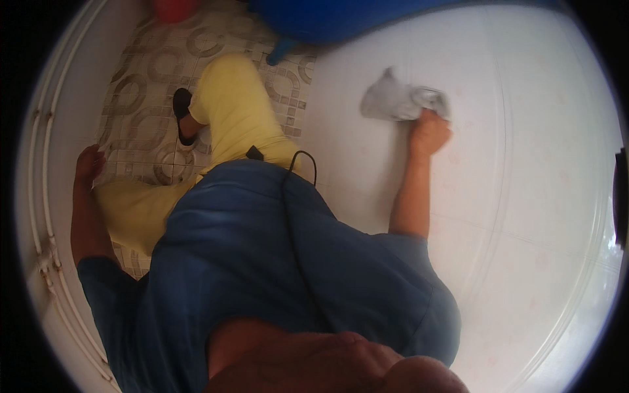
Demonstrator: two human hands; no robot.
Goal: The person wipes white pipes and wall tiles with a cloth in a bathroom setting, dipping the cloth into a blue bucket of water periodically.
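Note:
My right hand (431, 133) is closed around one end of a crumpled grey cloth (388, 98). The cloth lies against a white wall panel (467, 162) to my right, its loose part spreading to the left of my fist and slightly blurred. On the other side, my left hand (89, 164) hangs beside my bent left knee, near the pipes. Its fingers are loosely curled, and I see nothing held in it.
Two rusty white pipes (42, 177) run along the left wall. Patterned tiles cover the floor (147, 118). Ahead are a large blue object (334, 19) with a leg-like support (281, 51) and a red object (174, 9). A black cable (290, 216) hangs down my front.

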